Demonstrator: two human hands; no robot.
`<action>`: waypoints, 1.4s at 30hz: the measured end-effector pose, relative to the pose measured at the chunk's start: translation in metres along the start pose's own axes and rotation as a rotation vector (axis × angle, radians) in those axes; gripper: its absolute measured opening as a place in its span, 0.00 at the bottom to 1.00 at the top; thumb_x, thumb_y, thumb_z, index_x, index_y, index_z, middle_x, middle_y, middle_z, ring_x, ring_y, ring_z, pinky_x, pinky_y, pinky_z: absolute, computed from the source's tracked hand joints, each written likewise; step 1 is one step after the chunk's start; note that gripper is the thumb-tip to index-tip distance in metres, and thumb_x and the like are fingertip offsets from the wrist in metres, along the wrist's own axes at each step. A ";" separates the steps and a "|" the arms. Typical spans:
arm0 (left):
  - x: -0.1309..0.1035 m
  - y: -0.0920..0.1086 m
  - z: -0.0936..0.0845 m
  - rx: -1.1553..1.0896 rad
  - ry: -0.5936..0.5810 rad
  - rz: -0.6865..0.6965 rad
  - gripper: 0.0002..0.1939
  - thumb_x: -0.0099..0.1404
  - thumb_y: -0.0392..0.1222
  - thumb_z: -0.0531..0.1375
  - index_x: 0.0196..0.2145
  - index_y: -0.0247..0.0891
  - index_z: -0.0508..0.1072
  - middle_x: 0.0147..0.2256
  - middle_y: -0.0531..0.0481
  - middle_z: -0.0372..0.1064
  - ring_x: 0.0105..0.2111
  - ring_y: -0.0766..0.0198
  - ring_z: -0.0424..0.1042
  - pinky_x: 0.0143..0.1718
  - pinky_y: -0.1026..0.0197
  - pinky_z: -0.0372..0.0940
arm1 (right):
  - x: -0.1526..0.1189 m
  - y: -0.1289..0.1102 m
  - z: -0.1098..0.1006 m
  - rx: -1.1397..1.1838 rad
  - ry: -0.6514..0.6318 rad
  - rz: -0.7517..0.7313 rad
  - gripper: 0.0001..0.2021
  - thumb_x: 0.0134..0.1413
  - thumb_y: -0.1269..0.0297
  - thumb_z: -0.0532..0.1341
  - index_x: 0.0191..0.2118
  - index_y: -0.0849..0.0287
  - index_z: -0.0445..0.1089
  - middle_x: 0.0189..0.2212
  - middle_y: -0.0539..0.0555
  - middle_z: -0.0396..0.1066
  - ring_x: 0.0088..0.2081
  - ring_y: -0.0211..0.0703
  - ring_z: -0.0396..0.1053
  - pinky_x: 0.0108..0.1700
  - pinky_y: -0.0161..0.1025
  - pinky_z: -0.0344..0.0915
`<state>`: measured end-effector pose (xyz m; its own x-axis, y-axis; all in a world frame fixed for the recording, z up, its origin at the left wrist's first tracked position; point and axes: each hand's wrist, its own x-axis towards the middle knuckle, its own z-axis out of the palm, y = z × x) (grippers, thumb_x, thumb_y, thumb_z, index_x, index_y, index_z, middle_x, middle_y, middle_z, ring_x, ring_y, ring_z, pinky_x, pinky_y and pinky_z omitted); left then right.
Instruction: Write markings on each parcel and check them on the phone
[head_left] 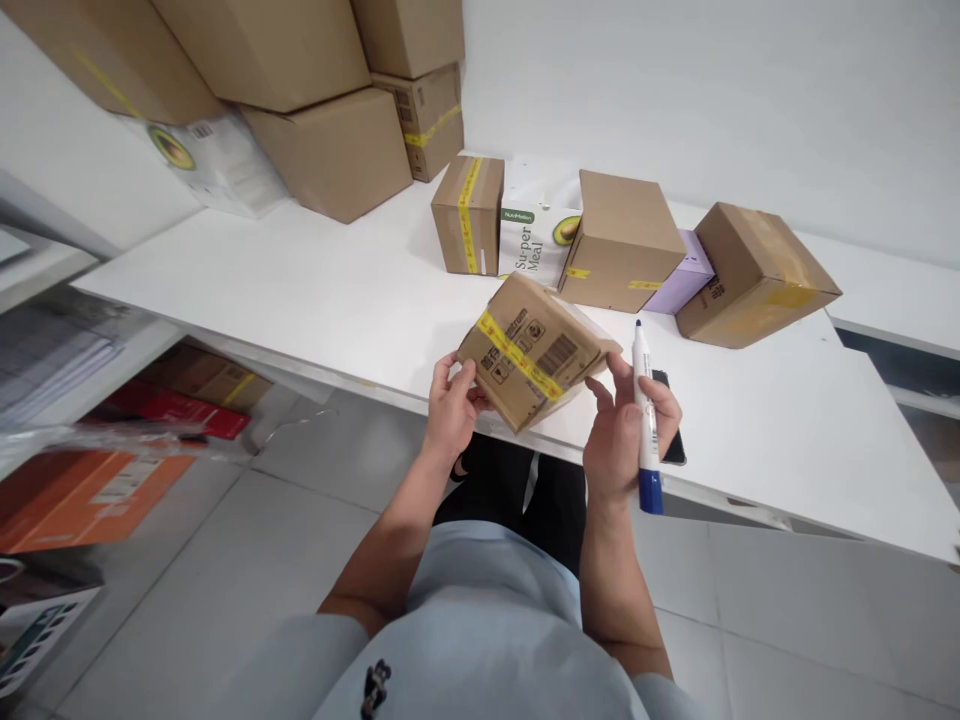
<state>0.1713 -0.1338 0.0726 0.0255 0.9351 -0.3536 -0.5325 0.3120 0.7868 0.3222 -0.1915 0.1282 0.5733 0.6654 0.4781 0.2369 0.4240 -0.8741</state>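
A small cardboard box [525,350] with yellow tape, black print and a barcode is tilted above the front edge of the white table [360,310]. My left hand [452,408] grips its left corner, thumb in front. My right hand [622,425] holds a white marker [645,415] between its fingers, the dark tip pointing up and the blue end down. Fingertips of that same hand touch the box's right corner. Partly hidden behind my right hand, a black phone [673,440] lies on the table.
Along the back stand a taped carton [469,215], a white Su-per Meal box [536,240], a brown carton [626,240], a purple box [682,275] and another carton [754,275]. Large cartons [330,150] are stacked at the back left. Shelves with an orange box [90,495] stand left.
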 end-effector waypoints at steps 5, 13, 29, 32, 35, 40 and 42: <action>0.001 0.005 0.003 -0.059 -0.009 -0.120 0.32 0.48 0.53 0.73 0.43 0.44 0.60 0.30 0.57 0.72 0.21 0.69 0.70 0.21 0.66 0.62 | 0.002 0.008 0.004 0.009 -0.080 0.063 0.14 0.62 0.54 0.58 0.51 0.50 0.62 0.54 0.57 0.73 0.60 0.50 0.71 0.57 0.58 0.70; 0.005 -0.004 -0.003 -0.027 0.022 -0.103 0.27 0.50 0.53 0.72 0.38 0.41 0.62 0.28 0.56 0.73 0.22 0.68 0.73 0.25 0.64 0.67 | -0.007 0.021 0.007 -0.007 -0.091 0.116 0.15 0.63 0.54 0.57 0.52 0.52 0.62 0.56 0.59 0.72 0.61 0.49 0.70 0.58 0.58 0.69; -0.006 -0.018 -0.013 0.307 -0.239 -0.260 0.27 0.58 0.67 0.63 0.29 0.38 0.67 0.21 0.50 0.72 0.18 0.66 0.70 0.18 0.65 0.63 | 0.005 -0.013 0.014 -0.132 -0.415 -0.107 0.14 0.66 0.59 0.57 0.55 0.49 0.65 0.59 0.56 0.70 0.64 0.50 0.66 0.64 0.58 0.67; -0.011 -0.021 -0.016 0.428 -0.324 -0.308 0.27 0.58 0.68 0.62 0.29 0.37 0.67 0.19 0.48 0.72 0.16 0.65 0.70 0.16 0.66 0.61 | 0.015 -0.010 0.021 -0.098 -0.408 -0.065 0.14 0.66 0.57 0.58 0.54 0.50 0.65 0.58 0.57 0.70 0.60 0.49 0.71 0.60 0.55 0.71; -0.014 -0.022 -0.019 0.558 -0.390 -0.331 0.24 0.58 0.65 0.62 0.30 0.37 0.69 0.18 0.49 0.72 0.14 0.64 0.68 0.15 0.65 0.59 | 0.023 -0.005 0.026 -0.048 -0.381 -0.017 0.13 0.66 0.57 0.57 0.53 0.51 0.65 0.59 0.57 0.69 0.49 0.45 0.78 0.53 0.49 0.76; -0.021 -0.006 -0.022 0.731 -0.353 -0.182 0.19 0.61 0.56 0.62 0.23 0.38 0.71 0.20 0.53 0.69 0.18 0.68 0.66 0.21 0.65 0.59 | 0.031 0.008 0.030 0.001 -0.413 -0.005 0.14 0.66 0.56 0.58 0.54 0.51 0.65 0.54 0.54 0.71 0.46 0.44 0.78 0.52 0.49 0.75; -0.024 0.006 -0.020 0.798 -0.239 0.056 0.18 0.63 0.52 0.61 0.22 0.39 0.69 0.19 0.55 0.65 0.20 0.69 0.63 0.24 0.64 0.58 | 0.033 0.013 0.030 0.023 -0.402 0.013 0.13 0.66 0.55 0.58 0.53 0.50 0.65 0.52 0.53 0.72 0.45 0.43 0.78 0.52 0.48 0.75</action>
<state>0.1506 -0.1578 0.0757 0.2435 0.9351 -0.2573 0.2184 0.2056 0.9540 0.3209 -0.1454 0.1351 0.2228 0.8562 0.4662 0.2109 0.4245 -0.8805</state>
